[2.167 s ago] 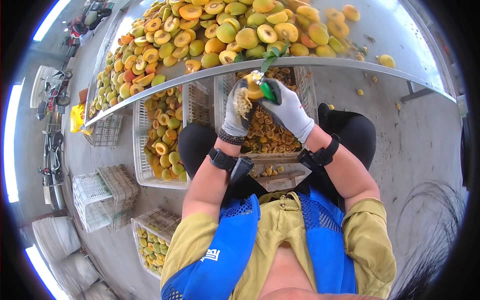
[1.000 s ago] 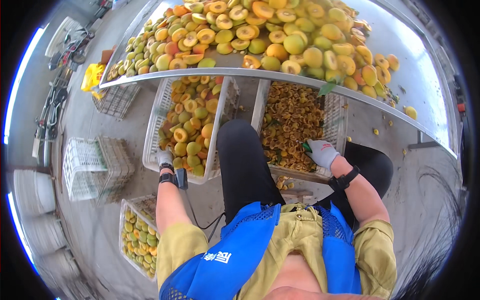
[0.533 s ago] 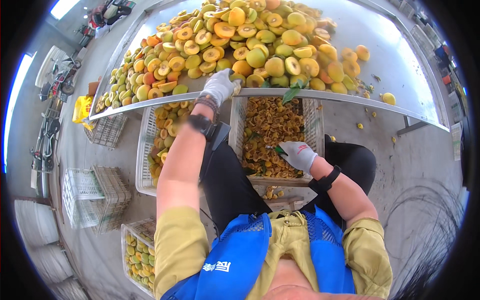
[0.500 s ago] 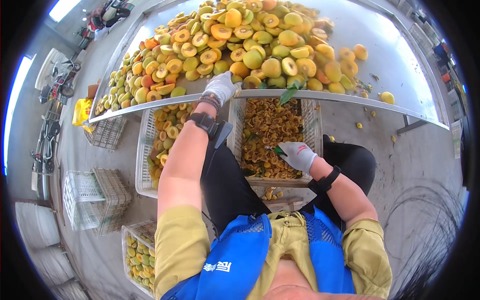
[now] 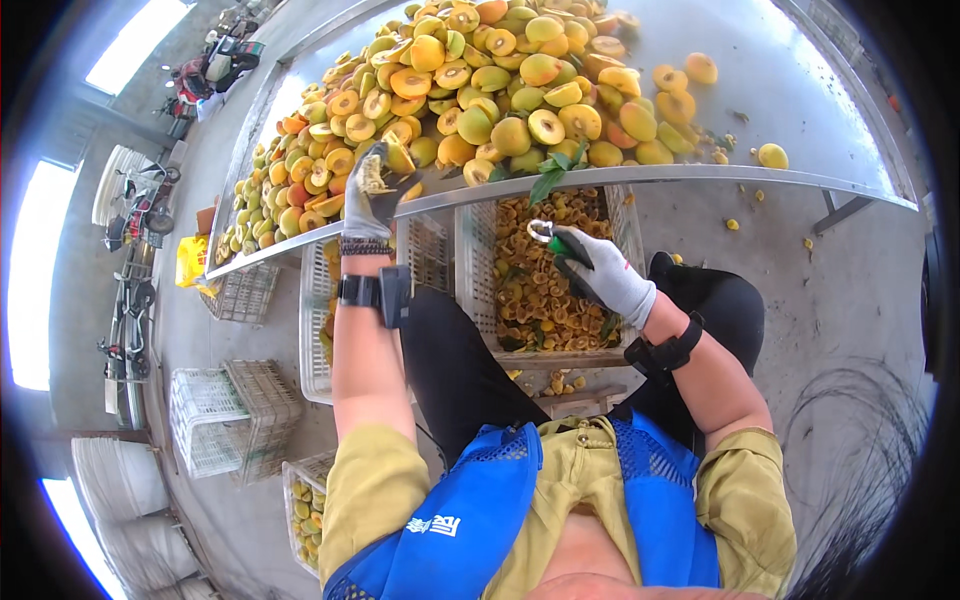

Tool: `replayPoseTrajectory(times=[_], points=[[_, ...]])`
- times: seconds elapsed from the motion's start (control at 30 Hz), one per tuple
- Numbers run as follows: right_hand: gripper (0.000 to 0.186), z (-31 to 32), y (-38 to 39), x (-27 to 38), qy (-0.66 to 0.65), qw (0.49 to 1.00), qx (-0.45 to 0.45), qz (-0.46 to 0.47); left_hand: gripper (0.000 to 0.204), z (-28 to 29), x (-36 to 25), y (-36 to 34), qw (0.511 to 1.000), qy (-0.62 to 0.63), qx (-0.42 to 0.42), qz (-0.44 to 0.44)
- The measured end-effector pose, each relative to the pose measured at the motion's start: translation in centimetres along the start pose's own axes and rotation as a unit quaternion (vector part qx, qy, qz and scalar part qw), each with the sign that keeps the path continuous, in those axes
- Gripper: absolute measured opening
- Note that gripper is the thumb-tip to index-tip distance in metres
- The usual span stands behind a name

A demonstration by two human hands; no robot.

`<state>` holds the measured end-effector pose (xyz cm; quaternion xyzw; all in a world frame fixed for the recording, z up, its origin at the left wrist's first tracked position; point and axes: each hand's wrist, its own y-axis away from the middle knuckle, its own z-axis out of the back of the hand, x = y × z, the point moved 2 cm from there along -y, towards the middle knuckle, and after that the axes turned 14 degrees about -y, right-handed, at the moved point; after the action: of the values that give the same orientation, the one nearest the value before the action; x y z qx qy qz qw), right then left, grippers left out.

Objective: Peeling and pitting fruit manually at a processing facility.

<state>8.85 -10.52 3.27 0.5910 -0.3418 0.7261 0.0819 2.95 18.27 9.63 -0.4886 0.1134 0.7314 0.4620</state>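
Left hand (image 5: 366, 200) grips fruit (image 5: 399, 158) just inside table edge (image 5: 700, 173); right hand (image 5: 610, 277) clamps tool (image 5: 557, 242) above crate (image 5: 476, 265).

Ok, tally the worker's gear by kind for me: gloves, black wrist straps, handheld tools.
Gloves, left glove and right glove: 2
Black wrist straps, left strap and right strap: 2
Green-handled tool: 1
Total: 5
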Motion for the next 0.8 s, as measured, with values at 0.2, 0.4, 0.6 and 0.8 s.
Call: replayPoseTrajectory(times=[0.2, 0.4, 0.6, 0.8], points=[[0.028, -0.7, -2.0, 1.7, -0.04, 0.995, -0.048, -0.079, 0.056, -4.8, -1.2, 5.1, 0.943, 0.249, 0.217, -0.031], [0.018, -0.6, -1.9, 1.8, 0.101, 0.991, -0.084, 0.009, 0.049, -9.7, -0.4, 9.2, 0.731, 0.609, 0.245, 0.187], [0.023, -1.0, -1.3, 1.9, 0.23, 0.972, -0.036, -0.012, 0.041, -11.6, 1.1, 11.0, 0.878, 0.411, 0.146, 0.199], [0.027, -1.2, -0.8, 1.6, 0.261, 0.964, 0.013, -0.055, 0.033, -12.0, -0.5, 11.3, 0.884, 0.422, 0.096, 0.175]])
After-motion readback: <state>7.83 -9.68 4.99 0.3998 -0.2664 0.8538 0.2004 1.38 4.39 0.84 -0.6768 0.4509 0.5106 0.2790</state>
